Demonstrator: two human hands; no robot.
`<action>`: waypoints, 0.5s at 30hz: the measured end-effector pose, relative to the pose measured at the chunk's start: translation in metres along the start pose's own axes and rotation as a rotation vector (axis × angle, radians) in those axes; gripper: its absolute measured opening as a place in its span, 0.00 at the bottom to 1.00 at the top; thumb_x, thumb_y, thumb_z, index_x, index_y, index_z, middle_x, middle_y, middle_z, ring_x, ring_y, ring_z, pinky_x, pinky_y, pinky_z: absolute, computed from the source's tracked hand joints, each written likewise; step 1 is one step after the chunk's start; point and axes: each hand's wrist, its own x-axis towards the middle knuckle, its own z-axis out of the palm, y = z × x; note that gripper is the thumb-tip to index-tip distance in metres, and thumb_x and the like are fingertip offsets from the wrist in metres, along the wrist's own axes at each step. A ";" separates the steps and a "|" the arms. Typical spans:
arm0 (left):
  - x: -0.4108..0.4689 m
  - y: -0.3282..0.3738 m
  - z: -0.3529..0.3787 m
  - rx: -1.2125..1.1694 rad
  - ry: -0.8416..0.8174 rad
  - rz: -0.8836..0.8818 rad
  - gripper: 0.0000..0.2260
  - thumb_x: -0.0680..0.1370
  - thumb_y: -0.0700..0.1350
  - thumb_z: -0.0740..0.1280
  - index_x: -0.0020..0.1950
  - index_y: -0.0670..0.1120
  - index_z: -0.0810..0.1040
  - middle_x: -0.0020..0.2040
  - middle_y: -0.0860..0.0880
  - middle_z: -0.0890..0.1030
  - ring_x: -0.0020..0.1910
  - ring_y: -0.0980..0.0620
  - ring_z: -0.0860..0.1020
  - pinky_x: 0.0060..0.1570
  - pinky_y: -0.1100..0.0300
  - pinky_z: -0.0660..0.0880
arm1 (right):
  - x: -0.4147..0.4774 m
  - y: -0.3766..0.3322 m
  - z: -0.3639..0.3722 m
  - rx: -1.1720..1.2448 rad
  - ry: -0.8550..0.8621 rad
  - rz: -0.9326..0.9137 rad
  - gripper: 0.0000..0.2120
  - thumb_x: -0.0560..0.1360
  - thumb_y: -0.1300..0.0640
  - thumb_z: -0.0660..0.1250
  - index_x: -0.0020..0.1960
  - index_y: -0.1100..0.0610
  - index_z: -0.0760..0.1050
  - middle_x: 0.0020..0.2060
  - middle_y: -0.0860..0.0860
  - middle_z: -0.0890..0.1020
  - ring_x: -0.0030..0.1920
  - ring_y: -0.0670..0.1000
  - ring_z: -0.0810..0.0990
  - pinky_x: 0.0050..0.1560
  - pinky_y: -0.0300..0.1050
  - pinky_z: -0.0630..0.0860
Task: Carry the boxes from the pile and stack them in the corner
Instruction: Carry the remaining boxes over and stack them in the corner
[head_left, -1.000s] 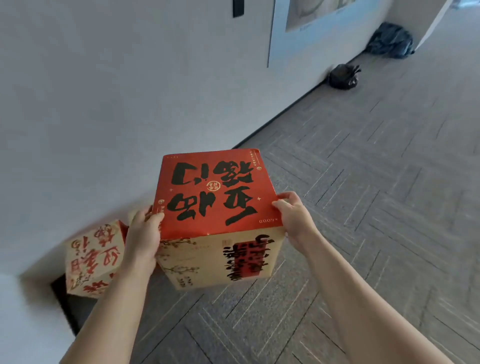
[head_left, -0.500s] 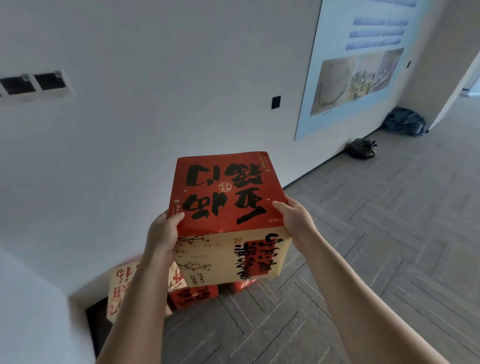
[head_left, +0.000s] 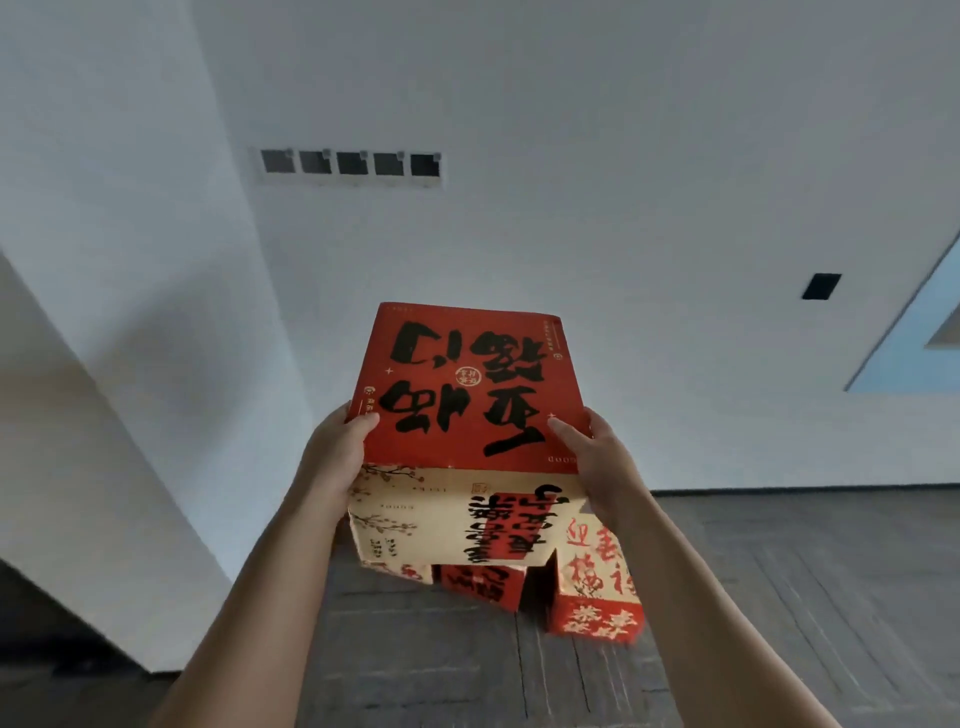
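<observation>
I hold a cardboard box (head_left: 467, 395) with a red top bearing large black characters and cream sides, out in front of me at chest height. My left hand (head_left: 335, 457) grips its left edge and my right hand (head_left: 597, 457) grips its right edge. Beneath and behind it on the floor stand other red and cream boxes (head_left: 592, 597), partly hidden by the carried one, close to the white wall.
A white wall (head_left: 571, 234) with a row of small vents (head_left: 353, 163) and a black wall plate (head_left: 821, 286) faces me. A white pillar (head_left: 104, 364) juts out on the left. Grey patterned floor (head_left: 779, 597) spreads to the right. A blue poster edge (head_left: 914, 353) shows at far right.
The view has swung left and up toward the corner wall. The box stays in both hands, and the boxes on the floor now sit directly beneath it instead of at lower left.
</observation>
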 end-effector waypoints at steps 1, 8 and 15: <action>-0.013 -0.003 -0.008 -0.007 0.064 -0.018 0.09 0.83 0.46 0.61 0.56 0.54 0.80 0.51 0.49 0.86 0.52 0.45 0.83 0.50 0.49 0.78 | -0.002 -0.002 0.007 -0.040 -0.046 -0.015 0.20 0.81 0.46 0.70 0.71 0.49 0.74 0.55 0.49 0.88 0.53 0.53 0.88 0.58 0.60 0.84; -0.121 -0.022 -0.094 -0.073 0.447 -0.099 0.09 0.82 0.47 0.62 0.56 0.53 0.81 0.48 0.48 0.87 0.49 0.45 0.85 0.47 0.48 0.80 | -0.043 0.003 0.091 -0.077 -0.386 -0.023 0.20 0.81 0.45 0.70 0.71 0.47 0.75 0.54 0.48 0.88 0.53 0.53 0.88 0.58 0.60 0.84; -0.249 -0.054 -0.213 -0.169 0.788 -0.136 0.09 0.80 0.46 0.63 0.54 0.48 0.83 0.49 0.45 0.87 0.50 0.42 0.85 0.55 0.41 0.80 | -0.142 0.012 0.218 -0.138 -0.725 -0.007 0.19 0.81 0.46 0.70 0.71 0.47 0.74 0.50 0.49 0.89 0.47 0.54 0.89 0.52 0.59 0.86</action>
